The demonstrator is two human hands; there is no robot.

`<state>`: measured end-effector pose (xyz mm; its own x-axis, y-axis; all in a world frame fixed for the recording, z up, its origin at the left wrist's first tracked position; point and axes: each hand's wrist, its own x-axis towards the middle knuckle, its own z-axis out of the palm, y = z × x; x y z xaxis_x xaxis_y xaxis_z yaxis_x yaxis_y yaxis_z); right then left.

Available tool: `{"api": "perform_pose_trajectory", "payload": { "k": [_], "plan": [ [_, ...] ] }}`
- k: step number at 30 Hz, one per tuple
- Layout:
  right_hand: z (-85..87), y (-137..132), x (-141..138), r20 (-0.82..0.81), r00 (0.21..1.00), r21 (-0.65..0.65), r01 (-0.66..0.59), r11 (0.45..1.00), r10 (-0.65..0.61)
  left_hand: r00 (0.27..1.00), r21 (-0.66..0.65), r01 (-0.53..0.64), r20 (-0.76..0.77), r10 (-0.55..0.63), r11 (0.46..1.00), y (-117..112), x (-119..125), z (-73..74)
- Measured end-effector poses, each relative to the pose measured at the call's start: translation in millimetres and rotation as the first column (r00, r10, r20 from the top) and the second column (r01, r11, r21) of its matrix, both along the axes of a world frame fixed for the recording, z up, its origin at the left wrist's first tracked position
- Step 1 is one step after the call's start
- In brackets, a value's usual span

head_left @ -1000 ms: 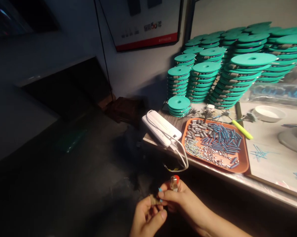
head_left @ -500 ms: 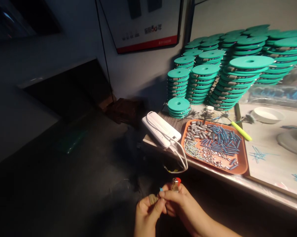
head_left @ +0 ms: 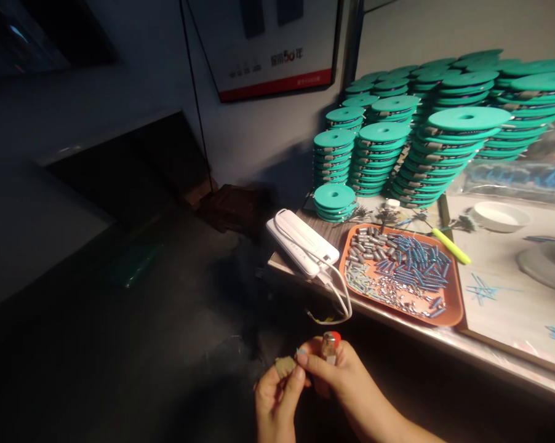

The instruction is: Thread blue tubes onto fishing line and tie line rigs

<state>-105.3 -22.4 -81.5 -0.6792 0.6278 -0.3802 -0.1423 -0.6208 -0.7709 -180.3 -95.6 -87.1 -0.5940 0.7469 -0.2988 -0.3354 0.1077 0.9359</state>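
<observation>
My left hand point(head_left: 278, 397) and my right hand point(head_left: 335, 369) meet low in the view, off the table's front edge. In my right hand is a lighter point(head_left: 329, 349) with a metal head and a red top, held upright against the palm. Its thumb and forefinger also pinch a tiny light-blue piece point(head_left: 300, 351). The thumb and forefinger of my left hand are closed at the same spot; what they grip is too small to make out. A tan wrap point(head_left: 285, 367) covers part of the left forefinger.
An orange tray point(head_left: 453, 307) holds grey cylinders, blue striped tubes and small metal parts. Left of it lies a white power bank point(head_left: 300, 243) with a looped cable. Green spools point(head_left: 470, 119) stand in stacks behind. A yellow-green pen-like stick point(head_left: 451, 246) lies by the tray.
My hands stay together in almost the same place. The left fingers have turned slightly, so more of the tan wrap shows. The lighter has shifted a little to the right.
</observation>
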Motion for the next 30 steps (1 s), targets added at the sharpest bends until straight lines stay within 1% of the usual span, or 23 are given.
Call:
{"api": "perform_pose_trajectory", "payload": {
  "k": [3,6,8,10,14,19,26,30],
  "plan": [
    [-1.0,-0.5,-0.2,0.004,1.0,0.022,0.004,1.0,-0.004,1.0,0.012,0.007,0.004,-0.007,1.0,-0.2,0.2,-1.2],
    [-3.2,-0.7,-1.0,0.029,0.999,0.04,0.036,0.999,-0.037,0.999,0.003,-0.049,0.008,0.049,0.999,-0.9,0.1,-5.0],
    [-4.2,-0.9,-1.9,0.051,0.997,0.044,0.06,0.997,-0.062,0.998,-0.009,-0.064,0.012,0.065,0.998,-1.5,0.4,-7.8],
    [-4.4,-1.3,-2.7,0.066,0.994,0.032,0.081,0.996,-0.083,0.998,-0.009,-0.055,0.015,0.055,0.998,-1.7,0.9,-9.6],
    [-2.9,-1.7,-4.0,0.06,0.992,-0.005,0.11,0.994,-0.11,0.998,0.032,-0.064,0.007,0.064,0.997,-0.3,2.3,-10.1],
    [-2.6,-2.1,-4.1,0.065,0.991,-0.01,0.115,0.993,-0.114,0.996,0.053,-0.087,-0.012,0.088,0.995,3.2,5.1,-8.5],
    [-4.8,-3.1,-2.9,0.069,0.992,0.003,0.104,0.995,-0.104,0.975,0.065,-0.219,-0.016,0.221,0.974,8.6,13.2,-6.1],
    [-5.2,-3.4,-3.5,0.082,0.991,0.007,0.107,0.994,-0.107,0.971,0.074,-0.235,-0.032,0.238,0.969,9.4,12.9,-7.7]
  ]
}}
